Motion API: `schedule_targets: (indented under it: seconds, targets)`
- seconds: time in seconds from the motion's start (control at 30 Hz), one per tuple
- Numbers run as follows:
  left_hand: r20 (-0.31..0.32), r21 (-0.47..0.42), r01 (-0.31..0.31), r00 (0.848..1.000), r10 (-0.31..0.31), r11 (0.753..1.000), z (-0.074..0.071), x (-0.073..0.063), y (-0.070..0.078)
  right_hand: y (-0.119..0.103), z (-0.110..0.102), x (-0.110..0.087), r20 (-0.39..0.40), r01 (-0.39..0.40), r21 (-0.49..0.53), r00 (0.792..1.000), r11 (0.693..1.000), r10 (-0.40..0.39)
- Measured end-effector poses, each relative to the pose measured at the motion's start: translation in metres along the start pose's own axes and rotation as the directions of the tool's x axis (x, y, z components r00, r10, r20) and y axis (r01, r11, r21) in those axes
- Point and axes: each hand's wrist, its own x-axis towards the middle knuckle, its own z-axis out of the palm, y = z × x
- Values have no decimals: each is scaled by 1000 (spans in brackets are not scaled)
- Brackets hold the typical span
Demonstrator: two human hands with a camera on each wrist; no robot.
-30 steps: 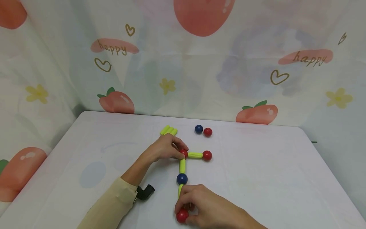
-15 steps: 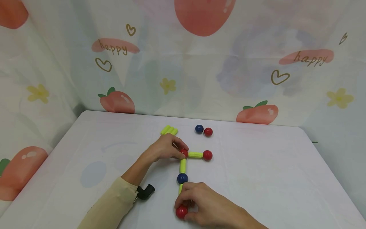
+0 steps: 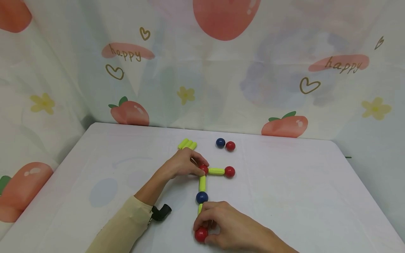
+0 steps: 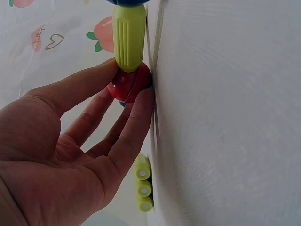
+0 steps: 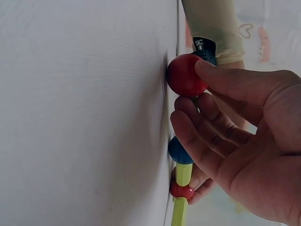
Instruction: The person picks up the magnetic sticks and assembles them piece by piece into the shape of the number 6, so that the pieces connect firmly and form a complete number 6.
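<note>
A chain of yellow-green rods and balls lies on the white table. At its corner, my left hand (image 3: 183, 163) pinches a red ball (image 4: 129, 84) between thumb and fingers. One rod (image 3: 216, 171) runs right from there to another red ball (image 3: 229, 172). A second rod (image 3: 202, 183) comes down towards me to a blue ball (image 3: 201, 197). Below the blue ball, a third rod (image 3: 200, 208) is mostly hidden by my right hand (image 3: 229, 225). That hand holds the nearest red ball (image 5: 186, 75), thumb on one side and fingertips on the other.
Several loose yellow-green rods (image 3: 187, 144) lie side by side behind my left hand. A loose blue ball (image 3: 220, 142) and a red ball (image 3: 230, 146) sit together at the back of the table (image 3: 284, 189). A printed curtain (image 3: 221, 88) hangs behind the table.
Over the first half second my right hand moved the nearest red ball slightly away from me, towards the blue ball. Since then both hands have stayed nearly still.
</note>
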Motion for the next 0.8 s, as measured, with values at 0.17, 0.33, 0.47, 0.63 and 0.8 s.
schedule_targets:
  seconds: [0.17, 0.33, 0.47, 0.63, 0.8]
  targets:
    - [-3, 1, 2, 1000, -2, 1000, 0, 0, 0, 1, -7, -1, -19, -24, 40, 1000, 999, 25]
    - [-1, 0, 2, 1000, -2, 1000, 0, 1, 0, 5, -20, -3, -85, -66, 112, 994, 992, 75]
    - [6, 0, 2, 1000, -2, 1000, 0, 0, 1, 16, -30, -4, -171, -73, 102, 981, 992, 90]
    - [4, -5, 1, 1000, -1, 1000, 0, -1, 2, 27, -42, -3, -319, -163, 74, 931, 984, 178]
    - [8, -19, 0, 1000, 0, 1000, 0, -2, 2, 35, -49, -1, -502, -246, 113, 822, 963, 269]
